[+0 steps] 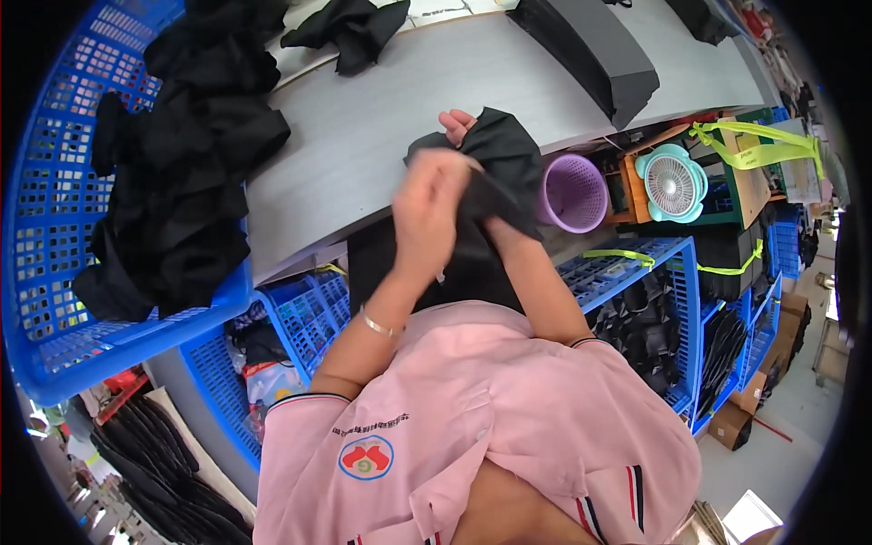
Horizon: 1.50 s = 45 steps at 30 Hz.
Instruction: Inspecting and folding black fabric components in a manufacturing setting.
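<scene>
A piece of black cloth (509, 159) is held up in front of me, over the near edge of the grey table. My right hand (457, 127) is mostly hidden behind or inside it; only the fingertips show at its upper left, and the wrist comes out below. My left hand (431, 195), slightly blurred, is curled closed against the cloth's left side, with its fingertips at the fabric. More black fabric lies across my lap (468, 263).
A blue crate (54, 218) heaped with black cloth pieces (182, 182) stands at the left. On the grey table (354, 154) lie a black cloth (350, 32) and a dark angular stack (590, 54). A purple basket (574, 193), a teal fan (672, 182) and blue crates (686, 327) are at the right.
</scene>
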### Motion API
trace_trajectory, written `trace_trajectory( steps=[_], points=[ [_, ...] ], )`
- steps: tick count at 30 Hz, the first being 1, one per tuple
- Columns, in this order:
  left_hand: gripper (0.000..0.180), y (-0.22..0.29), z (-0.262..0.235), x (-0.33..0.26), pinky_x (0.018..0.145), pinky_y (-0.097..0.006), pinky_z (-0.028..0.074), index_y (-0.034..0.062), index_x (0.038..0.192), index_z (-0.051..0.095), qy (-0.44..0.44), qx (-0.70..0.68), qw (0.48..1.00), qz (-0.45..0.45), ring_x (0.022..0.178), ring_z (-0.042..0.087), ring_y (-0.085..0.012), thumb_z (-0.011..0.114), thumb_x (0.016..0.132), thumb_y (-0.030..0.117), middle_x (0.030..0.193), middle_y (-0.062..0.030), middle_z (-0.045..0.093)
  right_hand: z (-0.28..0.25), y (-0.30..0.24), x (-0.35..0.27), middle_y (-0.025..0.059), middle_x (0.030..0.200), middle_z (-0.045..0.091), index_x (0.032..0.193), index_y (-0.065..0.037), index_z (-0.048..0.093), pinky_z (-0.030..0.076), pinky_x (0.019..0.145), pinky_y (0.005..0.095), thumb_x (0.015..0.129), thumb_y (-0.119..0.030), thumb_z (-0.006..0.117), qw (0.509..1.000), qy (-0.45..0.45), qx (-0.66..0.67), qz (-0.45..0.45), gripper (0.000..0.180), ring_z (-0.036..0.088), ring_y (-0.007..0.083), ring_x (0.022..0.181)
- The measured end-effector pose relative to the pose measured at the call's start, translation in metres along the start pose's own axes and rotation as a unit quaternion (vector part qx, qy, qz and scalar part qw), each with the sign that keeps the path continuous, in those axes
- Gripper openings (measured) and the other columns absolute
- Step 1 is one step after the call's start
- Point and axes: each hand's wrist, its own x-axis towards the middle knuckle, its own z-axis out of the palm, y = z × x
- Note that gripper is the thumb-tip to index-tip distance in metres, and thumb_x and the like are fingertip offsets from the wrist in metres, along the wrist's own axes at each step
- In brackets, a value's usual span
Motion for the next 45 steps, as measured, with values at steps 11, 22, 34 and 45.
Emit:
trace_trajectory(
  steps=[11,22,34,45],
  points=[
    [0.019,-0.055,0.001,0.08,0.072,-0.025,0.046,-0.0029,0.089,0.071,0.104,-0.049,0.993,0.029,0.076,0.055,-0.0081,0.065,0.093,0.015,0.079,-0.005,0.065,-0.004,-0.012,-0.079,0.0045,0.107,0.06,0.108,-0.001,0.063,0.042,0.092,0.0263,0.094,-0.013,0.062,0.954,0.012,-0.286,0.088,0.018,0.054,0.0118,0.098],
    [0.016,0.002,-0.091,0.121,0.074,-0.02,0.048,-0.0028,0.101,0.072,0.14,-0.088,0.986,0.03,0.081,0.06,-0.0059,0.068,0.094,0.011,0.089,0.0005,0.069,-0.043,-0.043,-0.132,0.0053,0.103,0.06,0.108,-0.002,0.059,0.046,0.082,0.0266,0.087,-0.006,0.071,0.951,-0.052,-0.304,0.015,0.025,0.058,0.0137,0.093],
    [0.019,0.041,-0.062,0.048,0.071,-0.024,0.051,0.0001,0.094,0.072,-0.045,-0.184,0.978,-0.086,0.076,0.061,-0.0088,0.064,0.096,0.017,0.089,-0.0043,0.069,0.015,-0.082,-0.038,-0.0022,0.079,0.068,0.089,-0.001,0.07,0.049,0.071,0.0239,0.095,-0.013,0.064,0.988,-0.004,-0.104,0.11,0.015,0.061,0.0066,0.075],
    [0.048,-0.055,-0.03,-0.039,0.091,-0.03,0.05,0.0052,0.141,0.048,-0.27,-0.25,0.923,-0.108,0.106,0.06,-0.0193,0.054,0.101,0.031,0.134,-0.0077,0.055,0.026,0.022,-0.061,0.0027,0.096,0.069,0.106,0.0,0.068,0.049,0.075,0.0253,0.096,-0.016,0.062,0.85,-0.321,-0.407,0.098,0.019,0.062,0.0103,0.081]
  ],
)
